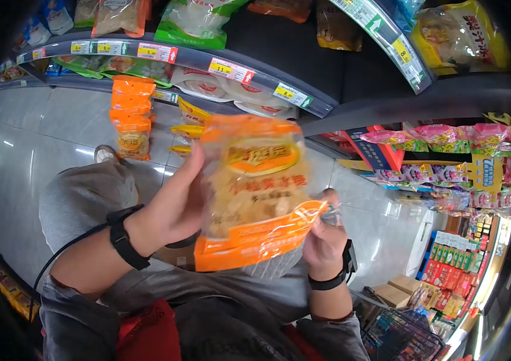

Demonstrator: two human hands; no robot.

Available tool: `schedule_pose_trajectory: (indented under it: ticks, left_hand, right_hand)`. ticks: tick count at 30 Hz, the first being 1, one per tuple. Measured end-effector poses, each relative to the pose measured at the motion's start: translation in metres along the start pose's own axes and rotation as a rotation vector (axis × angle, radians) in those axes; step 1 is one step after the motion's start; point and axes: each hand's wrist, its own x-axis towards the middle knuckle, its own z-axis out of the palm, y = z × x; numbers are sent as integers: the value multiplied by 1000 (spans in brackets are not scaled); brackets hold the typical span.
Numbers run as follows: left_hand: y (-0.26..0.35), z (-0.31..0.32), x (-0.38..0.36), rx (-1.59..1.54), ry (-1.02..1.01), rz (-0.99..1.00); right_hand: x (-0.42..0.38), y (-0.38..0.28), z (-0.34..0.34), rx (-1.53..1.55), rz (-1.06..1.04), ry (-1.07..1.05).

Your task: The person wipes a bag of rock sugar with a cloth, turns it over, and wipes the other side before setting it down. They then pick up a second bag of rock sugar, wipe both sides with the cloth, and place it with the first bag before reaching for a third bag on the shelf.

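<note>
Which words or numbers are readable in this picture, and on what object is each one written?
"11": price tag on the shelf edge.
"5": price tag further left.
"8": price tag on the upper right shelf.
Orange packet in the left hand and right hand: print too blurred to read.

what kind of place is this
Most likely a supermarket or grocery shop. Shelves carry yellow price tags along their edges, packaged snacks hang in rows, and a wire shopping basket sits low on the right. Both hands hold an orange food packet.

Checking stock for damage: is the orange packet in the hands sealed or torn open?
Sealed, seemingly: the orange packet looks full, edges intact, held between left hand and right hand.
</note>
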Motion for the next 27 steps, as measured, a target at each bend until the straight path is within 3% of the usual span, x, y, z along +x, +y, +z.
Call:
schedule_pose_trajectory:
  ticks: [4, 7, 9, 11, 14, 20, 23, 26, 27]
  left_hand:
    - [8, -13, 9, -31, 20, -202]
    - [21, -11, 11, 58, 63, -91]
    - [25, -12, 11, 151, 104, 121]
    - [24, -10, 11, 215, 115, 306]
    - [24, -17, 10, 210, 213, 334]
    - [5, -23, 9, 316, 200, 240]
    - [1, -15, 5, 399, 140, 150]
    - [-5, -16, 2, 390, 156, 44]
    - [-6, -15, 0, 379, 148, -1]
  right_hand:
    - [-1, 9, -3, -116, 128, -15]
    - [10, -2, 9, -310, 180, 117]
    - [18, -7, 2, -429, 217, 234]
    - [23, -9, -10, -492, 139, 346]
    - [28, -15, -7, -510, -40, 424]
    - [26, -14, 6, -573, -361, 443]
    - [22, -14, 9, -762, -462, 463]
    - [26, -10, 12, -1051, -670, 180]
    - [25, -7, 10, -1136, -592, 42]
